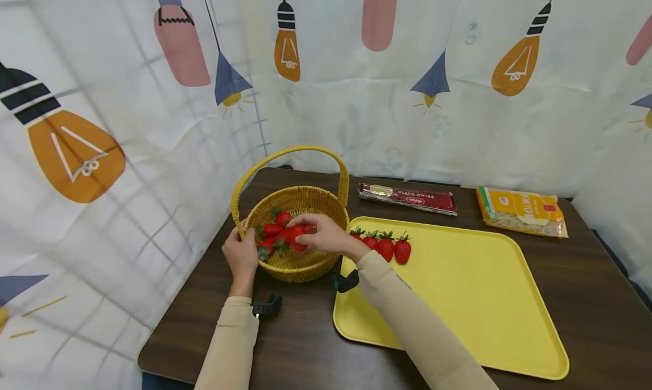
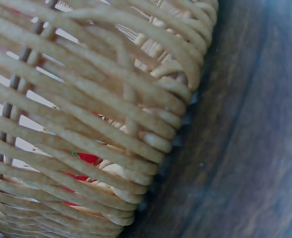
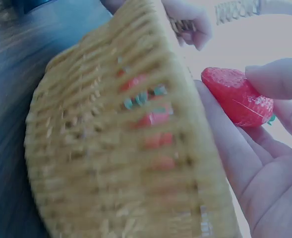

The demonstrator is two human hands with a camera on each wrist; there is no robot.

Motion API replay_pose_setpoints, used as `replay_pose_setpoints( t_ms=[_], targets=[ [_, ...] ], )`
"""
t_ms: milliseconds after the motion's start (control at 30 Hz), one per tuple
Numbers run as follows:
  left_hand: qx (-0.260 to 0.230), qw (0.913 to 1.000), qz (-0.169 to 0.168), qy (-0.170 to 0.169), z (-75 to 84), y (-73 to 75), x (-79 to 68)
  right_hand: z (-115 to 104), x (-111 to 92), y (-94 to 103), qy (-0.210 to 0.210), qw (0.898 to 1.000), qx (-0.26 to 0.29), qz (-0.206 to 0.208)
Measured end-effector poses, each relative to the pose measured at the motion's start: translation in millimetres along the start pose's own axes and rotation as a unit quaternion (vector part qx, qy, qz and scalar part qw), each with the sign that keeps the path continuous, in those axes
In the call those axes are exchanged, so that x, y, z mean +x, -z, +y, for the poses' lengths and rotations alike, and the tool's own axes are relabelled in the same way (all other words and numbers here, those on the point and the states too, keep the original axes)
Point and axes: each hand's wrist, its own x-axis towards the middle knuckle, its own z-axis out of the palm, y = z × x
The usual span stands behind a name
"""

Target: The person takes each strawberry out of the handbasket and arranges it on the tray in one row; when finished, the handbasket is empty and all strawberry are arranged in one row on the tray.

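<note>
A yellow wicker basket (image 1: 300,274) with a tall arched handle stands at the left of the table, holding several red strawberries (image 1: 270,230) with green leaves. My left hand (image 1: 241,258) grips its left rim near the foot of the handle. Over the basket's opening, my right hand (image 1: 328,236) pinches a strawberry (image 3: 235,95) between thumb and fingers. The woven wall (image 2: 86,99) fills most of the left wrist view, with bits of red showing through the gaps. Several more strawberries (image 1: 386,247) lie in a row at the upper left of the yellow tray (image 1: 458,299).
The tray is right of the basket, under my right forearm. Behind it lie a dark red long packet (image 1: 407,198) and a yellow-orange food bag (image 1: 522,213). A patterned curtain (image 1: 336,107) hangs behind and left of the dark wooden table (image 1: 300,345).
</note>
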Motion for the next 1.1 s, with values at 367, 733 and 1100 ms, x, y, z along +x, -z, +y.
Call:
replay_pose_setpoints(
  t_ms=[367,733,1100],
  targets=[
    [-0.001,0.9998,-0.019,0.004,-3.2,6.7,1.0,12.1,-41.3,26.5,-0.004,0.996,0.033,0.086],
    [-0.002,0.9999,-0.015,0.004,-0.9,4.5,-1.4,13.6,-89.1,49.0,-0.016,0.99,0.015,0.142],
    [0.001,0.9999,-0.015,0.007,3.8,2.5,-1.7,32.6,-133.4,69.2,-0.045,0.976,-0.021,0.212]
  ],
)
